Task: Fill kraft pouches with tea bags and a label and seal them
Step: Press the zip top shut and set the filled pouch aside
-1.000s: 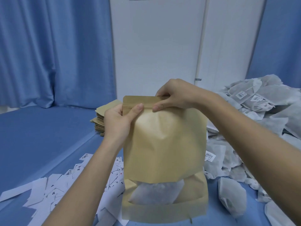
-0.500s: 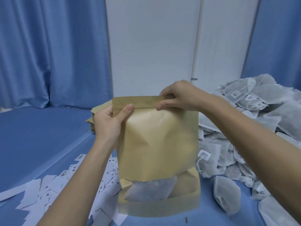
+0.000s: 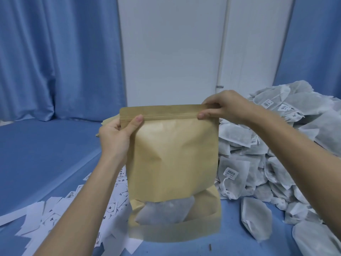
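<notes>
A kraft pouch (image 3: 173, 159) stands upright in the middle of the view, its base on the blue surface. Through its clear window low on the front a tea bag (image 3: 164, 209) shows inside. My left hand (image 3: 116, 137) pinches the zip strip at the pouch's top left corner, thumb in front. My right hand (image 3: 225, 106) pinches the same strip at the top right corner. The strip between the hands lies flat.
A big heap of white tea bags (image 3: 276, 145) with barcode tags fills the right side. Several paper labels (image 3: 55, 218) lie scattered at lower left. A stack of empty kraft pouches (image 3: 108, 120) peeks out behind my left hand. Blue curtains and a white door stand behind.
My right hand has slid rightward along the zip strip from the middle to the top right corner. My left hand kept its grip on the left corner.
</notes>
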`<state>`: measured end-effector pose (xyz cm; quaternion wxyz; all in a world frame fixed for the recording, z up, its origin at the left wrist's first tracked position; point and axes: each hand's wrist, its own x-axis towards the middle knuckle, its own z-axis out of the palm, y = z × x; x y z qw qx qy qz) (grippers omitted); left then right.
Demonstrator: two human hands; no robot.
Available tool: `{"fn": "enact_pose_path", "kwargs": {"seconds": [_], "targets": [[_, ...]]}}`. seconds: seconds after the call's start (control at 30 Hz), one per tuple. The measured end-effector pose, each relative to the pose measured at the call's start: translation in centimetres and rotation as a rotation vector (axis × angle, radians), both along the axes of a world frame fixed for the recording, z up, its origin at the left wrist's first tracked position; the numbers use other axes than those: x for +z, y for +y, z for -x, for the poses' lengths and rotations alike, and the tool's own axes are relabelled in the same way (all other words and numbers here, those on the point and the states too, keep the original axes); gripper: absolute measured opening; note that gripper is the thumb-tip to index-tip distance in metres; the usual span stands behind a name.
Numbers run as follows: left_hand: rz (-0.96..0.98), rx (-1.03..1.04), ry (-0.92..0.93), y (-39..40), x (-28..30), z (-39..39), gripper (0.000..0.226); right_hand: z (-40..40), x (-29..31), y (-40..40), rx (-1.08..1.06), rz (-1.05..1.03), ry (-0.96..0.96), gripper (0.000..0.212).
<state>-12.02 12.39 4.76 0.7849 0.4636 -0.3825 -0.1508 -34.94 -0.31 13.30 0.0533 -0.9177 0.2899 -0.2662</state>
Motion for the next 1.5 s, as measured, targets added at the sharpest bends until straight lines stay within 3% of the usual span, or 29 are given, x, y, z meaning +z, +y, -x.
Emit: {"fn": "enact_pose_path", "kwargs": {"seconds": [0.2, 0.23, 0.33, 0.43, 0.57, 0.67, 0.83, 0.97, 1.03, 1.13, 1.2, 1.3, 1.4, 1.5], "targets": [[0.006, -0.109, -0.004, 0.1, -0.7, -0.6, 0.008, 0.5, -1.4, -0.8, 0.043, -0.091, -0.190, 0.011], [-0.018, -0.161, -0.010, 0.2, -1.1, -0.8, 0.017, 0.5, -1.9, -0.8, 0.075, -0.144, -0.292, 0.012], [-0.171, -0.316, 0.014, 0.7, -3.7, -1.3, 0.050, 0.9, -4.5, -0.7, 0.174, -0.363, -0.652, 0.042], [-0.372, -0.420, 0.025, 1.4, -7.1, -0.8, 0.086, 0.8, -9.3, -0.3, 0.205, -0.652, -0.802, 0.067], [-0.361, -0.342, 0.100, 1.4, -8.5, -0.7, 0.064, 1.4, -15.3, 1.0, 0.189, -0.921, -0.621, 0.063], [-0.302, -0.326, 0.183, 1.0, -7.6, -0.9, 0.066, 1.4, -17.4, 1.7, 0.245, -1.038, -0.530, 0.053], [-0.309, -0.589, 0.319, 1.8, -5.5, -2.8, 0.040, -1.3, -17.2, 2.2, 0.314, -1.242, -0.876, 0.040], [-0.218, -0.656, 0.557, 4.2, -6.6, -5.8, 0.056, -5.5, -16.8, 3.6, 0.328, -1.416, -0.988, 0.036], [-0.078, -0.654, 0.694, 5.3, -7.3, -7.4, 0.060, -8.9, -16.6, 4.2, 0.332, -1.489, -1.035, 0.028], [0.240, -0.588, 0.853, 5.8, -7.8, -10.2, 0.054, -18.3, -14.3, 4.6, 0.334, -1.522, -1.004, 0.023], [0.309, -0.494, 0.955, 5.4, -7.5, -12.4, 0.062, -26.8, -11.1, 5.3, 0.411, -1.565, -0.966, 0.028], [0.161, -0.309, 0.987, 4.3, -6.5, -15.7, 0.067, -36.4, -8.0, 6.7, 0.454, -1.684, -0.847, 0.046], [0.042, -0.244, 0.898, 3.5, -5.9, -17.7, 0.048, -40.4, -9.8, 6.3, 0.320, -1.648, -0.655, 0.066], [-0.075, -0.223, 0.827, 2.1, -5.7, -18.2, 0.025, -40.5, -13.2, 4.6, 0.291, -1.666, -0.520, 0.058]]}}
